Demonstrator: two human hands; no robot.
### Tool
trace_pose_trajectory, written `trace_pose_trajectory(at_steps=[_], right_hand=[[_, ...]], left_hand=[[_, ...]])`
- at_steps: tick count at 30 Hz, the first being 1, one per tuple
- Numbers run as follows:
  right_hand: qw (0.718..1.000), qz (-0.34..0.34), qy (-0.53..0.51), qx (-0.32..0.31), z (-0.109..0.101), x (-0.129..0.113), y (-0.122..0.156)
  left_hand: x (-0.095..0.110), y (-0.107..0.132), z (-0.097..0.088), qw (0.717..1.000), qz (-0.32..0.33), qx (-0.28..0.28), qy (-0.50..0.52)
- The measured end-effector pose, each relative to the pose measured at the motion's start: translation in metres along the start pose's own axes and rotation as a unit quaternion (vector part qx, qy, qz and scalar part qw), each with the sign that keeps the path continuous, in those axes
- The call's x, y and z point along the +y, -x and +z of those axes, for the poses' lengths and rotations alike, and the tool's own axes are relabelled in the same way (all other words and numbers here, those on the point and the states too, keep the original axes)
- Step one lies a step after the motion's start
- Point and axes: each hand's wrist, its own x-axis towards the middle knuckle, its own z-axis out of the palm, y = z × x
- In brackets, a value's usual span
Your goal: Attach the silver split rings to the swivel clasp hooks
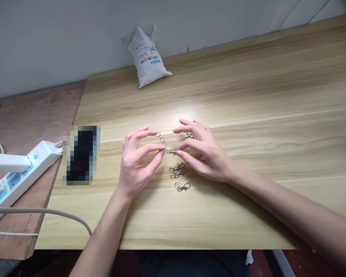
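Observation:
Between my two hands is a small silver lobster clasp (pixel 172 152), held just over the table. My right hand (pixel 203 150) pinches its right end between thumb and forefinger. With thumb and forefinger, my left hand (pixel 138 159) pinches a key ring (pixel 165 150) at the clasp's left end. Loose metal rings (pixel 162 140) lie beyond the pinch, close to my left fingertips. More clasps (pixel 190 135) show partly beneath my right fingers. Nearer to me lie a small cluster of clasps with rings (pixel 178 170) and a single clasp with a ring (pixel 182 186).
A white plastic parcel (pixel 149 57) stands at the table's back edge against the wall. To the left is a blurred-out dark phone-like object (pixel 82 156). A white power strip (pixel 25 177) and a grey cable (pixel 46 211) lie on the lower brown board.

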Motion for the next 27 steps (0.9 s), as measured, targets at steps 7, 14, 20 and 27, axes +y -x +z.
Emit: trace_pose_trajectory(at_steps=[7, 14, 20, 27], right_hand=[[1.000, -0.020, -0.001, -0.011, 0.0006, -0.0013, 0.0009], [0.999, -0.027, 0.014, -0.017, 0.0003, 0.0017, -0.0006], [0.999, -0.026, 0.011, -0.030, -0.0017, 0.0016, -0.0015], [0.999, -0.025, 0.008, -0.044, -0.0020, 0.0020, -0.0010]], left_hand=[[0.0008, 0.0014, 0.0013, 0.997, 0.039, -0.035, -0.064], [-0.0014, 0.0008, 0.0025, 0.990, 0.060, -0.057, -0.111], [-0.0005, 0.0003, 0.0011, 0.994, 0.051, -0.020, -0.098], [0.0026, 0.0024, 0.0012, 0.999, 0.029, 0.002, -0.027]])
